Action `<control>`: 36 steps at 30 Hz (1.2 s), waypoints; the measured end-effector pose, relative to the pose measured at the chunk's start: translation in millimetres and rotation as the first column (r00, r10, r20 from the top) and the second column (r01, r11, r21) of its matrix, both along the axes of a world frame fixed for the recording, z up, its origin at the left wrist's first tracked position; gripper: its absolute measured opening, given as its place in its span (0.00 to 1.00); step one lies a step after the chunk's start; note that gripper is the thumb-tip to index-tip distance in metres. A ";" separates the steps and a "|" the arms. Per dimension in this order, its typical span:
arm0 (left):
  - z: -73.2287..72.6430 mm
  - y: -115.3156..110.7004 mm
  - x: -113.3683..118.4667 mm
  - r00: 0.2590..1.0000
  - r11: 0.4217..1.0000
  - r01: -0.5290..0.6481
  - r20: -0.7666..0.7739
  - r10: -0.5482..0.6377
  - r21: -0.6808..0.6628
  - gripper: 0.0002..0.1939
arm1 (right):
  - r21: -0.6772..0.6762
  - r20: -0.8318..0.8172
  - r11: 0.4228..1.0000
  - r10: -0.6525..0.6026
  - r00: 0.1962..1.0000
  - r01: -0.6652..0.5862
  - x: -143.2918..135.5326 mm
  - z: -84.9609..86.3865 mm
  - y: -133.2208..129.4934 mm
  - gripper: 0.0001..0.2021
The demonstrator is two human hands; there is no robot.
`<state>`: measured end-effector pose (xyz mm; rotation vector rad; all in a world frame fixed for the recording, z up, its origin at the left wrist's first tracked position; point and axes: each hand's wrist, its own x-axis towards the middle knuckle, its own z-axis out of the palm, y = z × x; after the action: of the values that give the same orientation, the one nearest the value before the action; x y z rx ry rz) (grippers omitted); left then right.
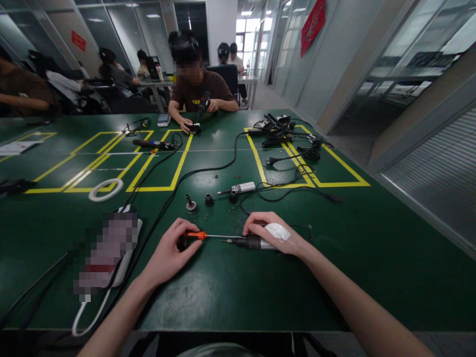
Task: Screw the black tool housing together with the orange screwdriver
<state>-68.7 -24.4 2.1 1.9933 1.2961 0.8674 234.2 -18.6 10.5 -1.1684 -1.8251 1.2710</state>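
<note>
My left hand (171,250) is closed around the orange handle of a screwdriver (201,235), whose long metal shaft points right. Its tip ends close to my right hand (273,232), which lies over a black and silver cylindrical tool (253,242) with its fingers curled round the body. A white patch covers the back of that hand. Beyond my hands stand a round metal part with a black stem (191,205), a black cap (209,200) and a second black cap (233,197), beside a silver cylindrical tool (243,188). Small screws lie near them.
A pixelated phone-like object (107,248) with a white cable lies at left, near a tape roll (106,190). Black cords (186,172) cross the green table (186,307). Black tools and cables (277,129) are heaped at back right. A person (204,91) works opposite with a power driver.
</note>
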 end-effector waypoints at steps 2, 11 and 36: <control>-0.2 -0.1 -0.4 1.000 1.000 0.004 -0.005 -0.004 -0.016 0.08 | -0.001 -0.001 1.000 -0.003 1.000 0.003 0.0 0.0 0.0 0.10; -2.9 1.5 -2.5 1.000 1.000 0.017 -0.016 -0.017 -0.003 0.10 | 0.018 0.016 1.000 -0.001 1.000 0.001 0.5 0.3 -0.5 0.10; 3.7 3.3 0.9 0.999 0.996 0.006 -0.035 -0.010 -0.094 0.17 | 0.022 0.019 1.000 0.017 1.000 -0.017 0.1 4.5 -0.8 0.11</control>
<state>-67.8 -21.1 5.8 1.9471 1.3234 0.7564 234.3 -19.4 15.0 -1.1590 -1.8620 1.2507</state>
